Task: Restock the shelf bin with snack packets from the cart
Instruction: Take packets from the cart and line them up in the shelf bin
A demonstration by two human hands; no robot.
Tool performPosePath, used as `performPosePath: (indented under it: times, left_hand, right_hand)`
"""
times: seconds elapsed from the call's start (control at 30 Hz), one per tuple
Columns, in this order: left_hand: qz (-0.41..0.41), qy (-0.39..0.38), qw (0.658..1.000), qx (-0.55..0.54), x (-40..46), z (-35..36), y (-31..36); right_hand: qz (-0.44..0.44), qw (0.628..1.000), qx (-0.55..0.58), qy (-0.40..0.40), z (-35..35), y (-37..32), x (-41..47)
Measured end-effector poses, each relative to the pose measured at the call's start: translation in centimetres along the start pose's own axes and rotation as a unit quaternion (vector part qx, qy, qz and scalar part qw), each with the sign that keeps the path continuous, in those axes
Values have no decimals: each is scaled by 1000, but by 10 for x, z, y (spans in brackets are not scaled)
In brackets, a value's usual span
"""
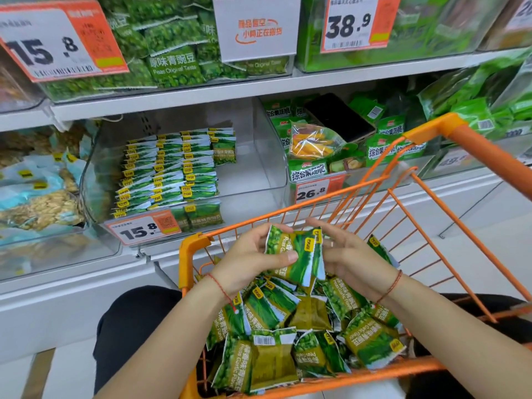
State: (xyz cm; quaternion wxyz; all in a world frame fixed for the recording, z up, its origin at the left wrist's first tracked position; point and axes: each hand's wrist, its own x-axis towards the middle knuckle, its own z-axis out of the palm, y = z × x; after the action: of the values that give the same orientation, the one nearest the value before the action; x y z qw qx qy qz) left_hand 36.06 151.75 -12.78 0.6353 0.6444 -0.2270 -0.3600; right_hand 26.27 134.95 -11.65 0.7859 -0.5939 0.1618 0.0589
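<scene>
Several light, crinkly, slippery snack packets (296, 256) pinched between left hand (247, 262) and right hand (349, 256) above the cart (431, 131); best squared and gripped by flat faces.

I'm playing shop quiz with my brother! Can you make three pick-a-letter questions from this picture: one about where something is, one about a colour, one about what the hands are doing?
1. Where are the loose pea packets?
A. In the cart
B. On the floor
C. On the top shelf

2. What colour is the cart?
A. Blue
B. Orange
C. Black

3. What are the left hand and right hand doing?
A. Hanging empty
B. Pushing the cart
C. Holding a bunch of packets

Answers: 1 A, they lie heaped in its basket. 2 B, frame and wires are orange. 3 C, fingers curl round packets between them.
</scene>
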Motion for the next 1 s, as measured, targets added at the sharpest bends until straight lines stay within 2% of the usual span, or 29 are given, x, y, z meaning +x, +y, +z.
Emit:
performPosePath:
  times: [0.07, 0.13, 0.27, 0.4, 0.47, 0.53, 0.6, 0.67, 0.73, 0.83, 0.93, 0.97, 1.0]
  left_hand:
    - [11, 30, 999, 41, 2, 2, -3]
    - [32, 54, 993, 101, 0, 4, -3]
    - [84, 97, 969, 211, -2, 9, -4]
    - [67, 93, 985, 130, 3, 10, 2]
    - [62, 127, 986, 93, 8, 15, 8]
    - [50, 205, 975, 64, 13, 26, 13]
    - [43, 272, 959, 66, 16, 41, 14]
    - [45, 308, 944, 109, 18, 55, 13]
    - [61, 324, 933, 143, 19, 63, 13]
    - [59, 292, 936, 188, 18, 68, 15]
    - [31, 221, 962, 156, 14, 58, 12]
    - [20, 185, 968, 167, 11, 52, 11]
    - [6, 119, 967, 223, 7, 48, 9]
  right_hand:
    - [25, 999, 29, 19, 0, 0, 1]
    - [49, 998, 11, 36, -2, 0, 2]
    - [72, 997, 17, 8, 0, -6, -1]
    - [49, 994, 65, -73, -4, -8, -5]
    - [22, 990, 92, -104, -4, -6, -5]
    - [-12, 990, 106, -88, 1, -7, -6]
    - [-47, 993, 104, -30, 6, -10, -5]
    - [-68, 993, 98, -1, 4, -9, -4]
    - [-72, 994, 83, -4, 4, -8, -4]
    - [-76, 996, 44, 31, 4, -6, -4]
    - [-51, 978, 89, 180, -4, -7, 3]
    - [-41, 965, 114, 231, -10, -9, 5]
    - [-37, 953, 134, 268, -15, -10, 7]
